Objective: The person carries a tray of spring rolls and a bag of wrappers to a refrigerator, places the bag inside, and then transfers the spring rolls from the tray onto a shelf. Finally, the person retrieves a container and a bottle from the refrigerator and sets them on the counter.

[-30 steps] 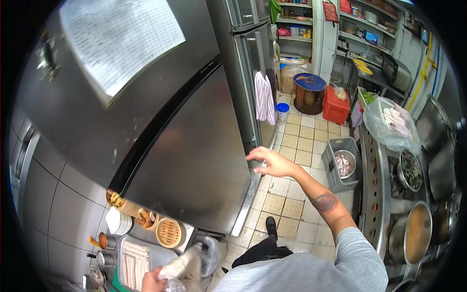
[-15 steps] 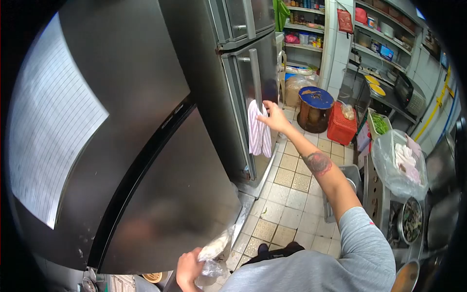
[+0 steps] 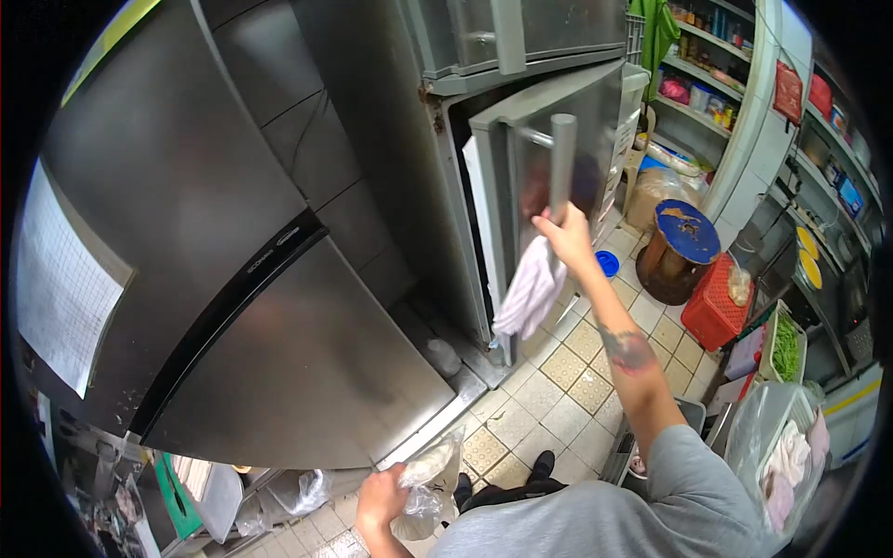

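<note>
My right hand (image 3: 569,240) is closed around the lower end of the vertical door handle (image 3: 563,158) on a steel refrigerator. Below my fingers a pink striped cloth (image 3: 530,293) hangs from that handle. The lower refrigerator door (image 3: 586,126) stands ajar, with a dark gap along its left edge; what is inside is hidden. Low in the view, my left hand (image 3: 379,499) grips a clear plastic bag (image 3: 430,474) with pale contents I cannot make out.
Another steel refrigerator (image 3: 307,372) stands close on the left, a paper sheet (image 3: 65,288) on its door. Along the right are a blue-topped stool (image 3: 686,232), a red crate (image 3: 716,312) and a bag-lined container of cloths (image 3: 786,456). Tiles (image 3: 535,409) cover the floor.
My right hand has closed on the handle and the lower refrigerator door has swung partly open. The cloth moved with it. My view has shifted; my left hand still holds the bag.
</note>
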`<state>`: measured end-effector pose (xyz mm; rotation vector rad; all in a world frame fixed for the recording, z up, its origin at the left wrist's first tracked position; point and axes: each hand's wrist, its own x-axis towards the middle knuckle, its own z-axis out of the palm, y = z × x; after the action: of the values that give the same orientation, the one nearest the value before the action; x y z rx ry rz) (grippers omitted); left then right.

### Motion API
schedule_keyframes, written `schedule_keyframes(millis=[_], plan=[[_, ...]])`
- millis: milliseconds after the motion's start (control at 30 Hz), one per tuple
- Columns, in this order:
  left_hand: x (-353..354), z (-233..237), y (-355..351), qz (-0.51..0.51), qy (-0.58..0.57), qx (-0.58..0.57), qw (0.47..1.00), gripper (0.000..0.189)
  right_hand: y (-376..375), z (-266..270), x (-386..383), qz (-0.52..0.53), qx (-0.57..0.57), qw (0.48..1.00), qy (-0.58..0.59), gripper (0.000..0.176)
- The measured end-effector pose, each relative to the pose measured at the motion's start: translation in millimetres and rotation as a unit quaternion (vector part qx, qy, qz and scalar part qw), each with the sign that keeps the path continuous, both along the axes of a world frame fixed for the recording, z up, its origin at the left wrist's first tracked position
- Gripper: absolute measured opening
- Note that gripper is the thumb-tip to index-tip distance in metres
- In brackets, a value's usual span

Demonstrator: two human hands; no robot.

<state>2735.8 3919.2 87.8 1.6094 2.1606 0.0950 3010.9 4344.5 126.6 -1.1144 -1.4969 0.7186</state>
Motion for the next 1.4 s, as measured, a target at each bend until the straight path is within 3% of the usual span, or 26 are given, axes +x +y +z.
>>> schedule_keyframes(millis=[133,200,267,300,367,433,533,600,867,967,1033,1133,1167,1267,1300,1367,1400], plan=[[39,-15,25,0.004,0.019,-0.033,0.999,0.036,-35,-1,95,0.024,-0.004,0.997,0.072,0.017],[58,-8,45,0.001,0.020,-0.029,0.999,0.035,-41,-6,144,-0.021,0.012,0.995,0.095,0.014],[76,-2,68,-0.010,0.024,-0.023,0.999,0.035,-31,-38,200,-0.151,0.050,0.985,0.065,0.019],[83,1,80,-0.017,0.028,-0.020,0.999,0.034,-38,-28,217,-0.203,-0.026,0.974,0.093,0.018],[102,9,121,-0.065,0.030,-0.013,0.997,0.034,8,-88,320,-0.206,0.025,0.966,0.152,0.029],[111,9,153,-0.101,0.019,0.000,0.995,0.034,53,-154,425,-0.144,0.083,0.950,0.265,0.039],[125,4,202,-0.135,0.018,0.004,0.991,0.032,34,-146,483,-0.320,0.039,0.941,0.104,0.039],[138,6,238,-0.160,0.010,0.013,0.987,0.030,26,-155,512,-0.374,0.014,0.926,0.047,0.039],[153,-8,363,-0.193,-0.057,0.084,0.976,0.028,15,-169,585,-0.464,-0.052,0.882,-0.065,0.039],[151,-12,406,-0.214,-0.174,0.112,0.955,0.032,16,-177,596,-0.475,-0.067,0.873,-0.080,0.039],[146,-24,431,-0.264,-0.279,0.129,0.914,0.038,17,-181,604,-0.480,-0.077,0.869,-0.090,0.038],[153,-56,460,-0.144,-0.501,0.113,0.846,0.033,21,-187,612,-0.483,-0.088,0.865,-0.099,0.038],[164,-61,467,-0.051,-0.612,0.087,0.784,0.029,22,-188,613,-0.484,-0.087,0.865,-0.100,0.038],[152,-137,478,0.168,-0.688,0.030,0.706,0.027,21,-193,610,-0.487,-0.098,0.862,-0.107,0.038],[149,-162,486,0.229,-0.720,-0.023,0.654,0.024,20,-194,612,-0.489,-0.100,0.860,-0.106,0.038],[163,-170,499,0.285,-0.765,-0.014,0.577,0.025,20,-195,618,-0.491,-0.107,0.858,-0.109,0.038],[168,-156,502,0.258,-0.825,-0.029,0.502,0.027,21,-195,622,-0.491,-0.110,0.857,-0.111,0.038]])
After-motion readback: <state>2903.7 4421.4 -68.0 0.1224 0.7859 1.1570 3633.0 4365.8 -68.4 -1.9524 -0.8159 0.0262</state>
